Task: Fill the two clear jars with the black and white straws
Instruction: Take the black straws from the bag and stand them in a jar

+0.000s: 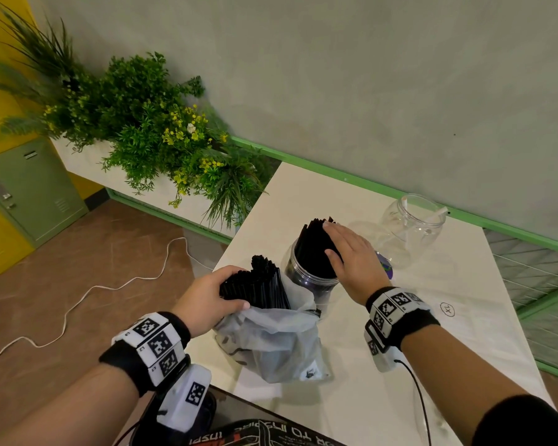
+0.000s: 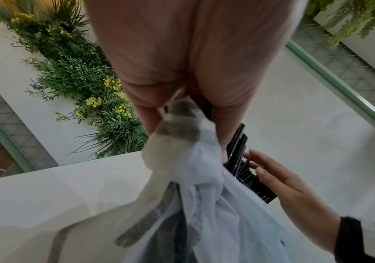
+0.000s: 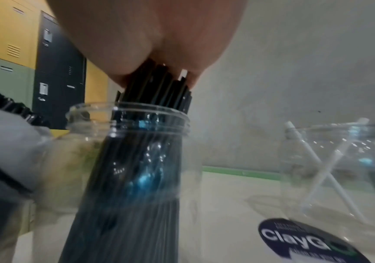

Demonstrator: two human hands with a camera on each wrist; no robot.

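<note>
On the white table (image 1: pixel 416 342), a near clear jar (image 1: pixel 313 278) (image 3: pixel 136 113) holds a thick stand of black straws (image 1: pixel 313 249) (image 3: pixel 154 89). My right hand (image 1: pixel 339 241) (image 2: pixel 278 181) lies flat on their tops with straight fingers. To the left, my left hand (image 1: pixel 236 289) (image 2: pixel 204 115) grips a second bundle of black straws (image 1: pixel 264 284) (image 2: pixel 238 147) that sticks out of a translucent plastic bag (image 1: pixel 271 342) (image 2: pixel 193 160). A far clear jar (image 1: pixel 413 226) (image 3: pixel 339 151) at the back right holds a few white straws (image 3: pixel 323 170).
A round dark label (image 3: pixel 294 238) lies on the table between the jars. A planter of green plants (image 1: pixel 161 133) borders the table's left side. A white cable (image 1: pixel 78 300) trails over the brown floor, lockers (image 1: pixel 29 188) stand far left, and a green rail (image 1: pixel 351 180) runs behind.
</note>
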